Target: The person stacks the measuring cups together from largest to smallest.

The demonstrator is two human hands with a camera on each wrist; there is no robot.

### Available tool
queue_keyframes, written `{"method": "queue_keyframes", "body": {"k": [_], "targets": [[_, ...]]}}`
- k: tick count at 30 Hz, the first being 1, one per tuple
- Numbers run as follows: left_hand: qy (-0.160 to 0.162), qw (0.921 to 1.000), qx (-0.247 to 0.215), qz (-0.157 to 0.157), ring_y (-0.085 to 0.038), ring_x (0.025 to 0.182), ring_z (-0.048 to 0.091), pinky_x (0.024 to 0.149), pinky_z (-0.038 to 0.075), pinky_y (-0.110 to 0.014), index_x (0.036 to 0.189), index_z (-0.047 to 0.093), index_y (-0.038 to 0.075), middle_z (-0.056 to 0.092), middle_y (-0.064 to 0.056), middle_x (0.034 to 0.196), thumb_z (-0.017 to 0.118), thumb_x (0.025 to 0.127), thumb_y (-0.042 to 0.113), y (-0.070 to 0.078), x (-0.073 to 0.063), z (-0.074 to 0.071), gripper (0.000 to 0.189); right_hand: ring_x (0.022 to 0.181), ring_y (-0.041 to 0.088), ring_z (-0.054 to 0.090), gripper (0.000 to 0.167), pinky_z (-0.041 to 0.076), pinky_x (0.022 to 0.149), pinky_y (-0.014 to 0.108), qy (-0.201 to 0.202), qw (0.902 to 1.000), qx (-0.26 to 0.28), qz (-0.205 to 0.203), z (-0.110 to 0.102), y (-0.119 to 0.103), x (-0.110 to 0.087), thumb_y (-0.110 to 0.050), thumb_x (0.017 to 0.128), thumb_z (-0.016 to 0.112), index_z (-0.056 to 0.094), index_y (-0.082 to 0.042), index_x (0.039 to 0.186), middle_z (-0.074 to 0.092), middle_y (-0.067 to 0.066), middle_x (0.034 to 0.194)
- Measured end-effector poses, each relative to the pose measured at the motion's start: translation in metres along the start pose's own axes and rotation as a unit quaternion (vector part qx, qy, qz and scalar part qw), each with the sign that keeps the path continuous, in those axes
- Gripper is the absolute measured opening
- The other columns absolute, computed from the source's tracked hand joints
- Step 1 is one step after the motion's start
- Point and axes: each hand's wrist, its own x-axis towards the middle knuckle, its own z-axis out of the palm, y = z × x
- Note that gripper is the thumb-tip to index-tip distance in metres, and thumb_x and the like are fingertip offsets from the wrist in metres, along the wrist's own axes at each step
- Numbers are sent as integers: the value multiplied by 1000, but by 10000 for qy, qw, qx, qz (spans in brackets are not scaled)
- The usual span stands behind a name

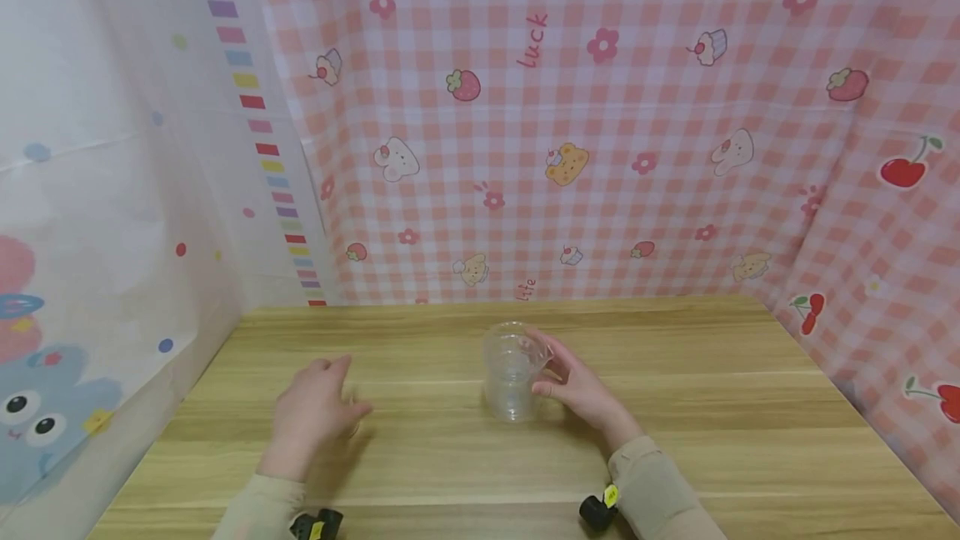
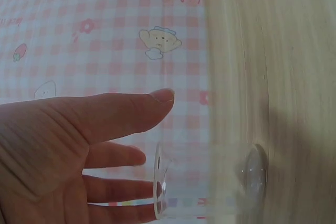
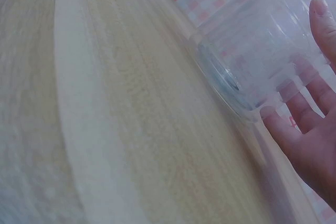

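Note:
A clear beaker (image 1: 512, 382) with a pouring lip stands upright near the middle of the wooden table. My right hand (image 1: 573, 390) is at its right side, thumb toward the front and fingertips at the rim. In the right wrist view the spread fingers (image 3: 310, 121) show behind the clear wall of the beaker. Off to the left, my left hand (image 1: 315, 407) is held just over the table with thumb and fingers apart. Close to its fingertips stands a smaller clear cup (image 2: 254, 174), mostly hidden behind that hand in the head view.
The wood-grain table (image 1: 465, 473) ends at a pink checked cloth (image 1: 525, 123) with cartoon prints. A white printed cloth (image 1: 135, 190) hangs along the left side. Each wrist carries a small black camera, such as the right one (image 1: 597, 513).

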Motion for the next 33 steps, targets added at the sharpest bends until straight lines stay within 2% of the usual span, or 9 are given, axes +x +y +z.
{"method": "queue_keyframes", "body": {"k": [6, 10, 21, 33], "targets": [[-169, 9992, -146, -319, -53, 113, 53, 80, 51, -66, 138, 51, -4, 49, -36, 133, 79, 80, 38, -3, -1, -2, 77, 142, 43, 29, 76, 24, 112, 62, 1, 10000, -46, -9, 0, 0, 0, -10, 91, 71, 30, -13, 156, 34, 18, 156], [-204, 9988, -164, -416, -52, 112, 55, 80, 51, -64, 136, 53, -5, 51, -36, 131, 78, 81, 39, -6, -1, -2, 75, 141, 43, 30, 77, 25, 112, 62, 7, 10000, -39, -21, 0, 0, 0, -10, 91, 71, 30, -13, 156, 35, 18, 155], [-345, 9980, -173, -493, -49, 109, 58, 81, 52, -61, 129, 58, -7, 57, -33, 125, 76, 82, 35, -6, -1, -2, 65, 141, 44, 30, 77, 25, 111, 63, 13, 10000, 4, -9, 0, -1, -1, -9, 91, 72, 30, -12, 155, 33, 18, 156], [-314, 9991, -50, -291, -42, 95, 64, 74, 54, -54, 114, 65, -6, 65, -24, 105, 77, 81, 27, -4, -1, -4, 48, 141, 43, 29, 77, 25, 111, 62, -5, 10000, 33, -15, 0, -2, -1, -10, 91, 71, 29, -12, 156, 32, 18, 157]]}}
